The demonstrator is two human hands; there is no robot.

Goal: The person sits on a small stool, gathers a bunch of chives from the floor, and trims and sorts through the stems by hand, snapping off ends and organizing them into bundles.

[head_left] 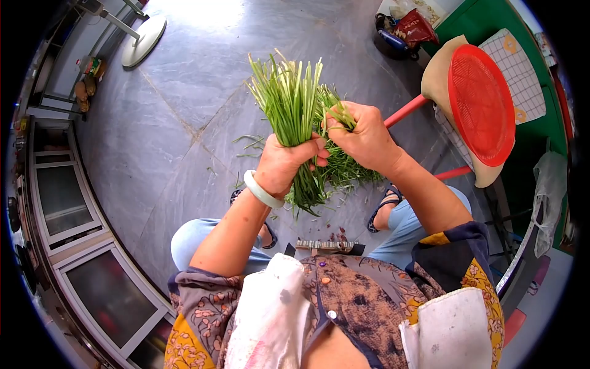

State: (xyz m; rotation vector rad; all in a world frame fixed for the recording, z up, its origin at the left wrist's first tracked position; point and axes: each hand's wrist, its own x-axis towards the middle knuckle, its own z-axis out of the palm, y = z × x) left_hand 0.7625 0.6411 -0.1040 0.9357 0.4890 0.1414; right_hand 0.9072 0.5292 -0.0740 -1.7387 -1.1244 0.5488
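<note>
A thick bunch of long green stalks [287, 104], pale at the upper ends and darker below, is held upright by my left hand [286, 161], whose fingers wrap round its middle. Just to the right, my right hand [364, 136] pinches a small bundle of green stalks [342, 115] between thumb and fingers. Beneath both hands, a loose heap of green stalks and leaves [347, 167] lies on the grey floor, partly hidden by my hands and the bunch.
A red basket [482, 101] rests on a red-legged stool at the right, beside a green table [547, 138]. A dark pot [393, 44] stands at the upper right. Glass-fronted cabinets [64, 200] line the left. A round white base [144, 42] is at the upper left.
</note>
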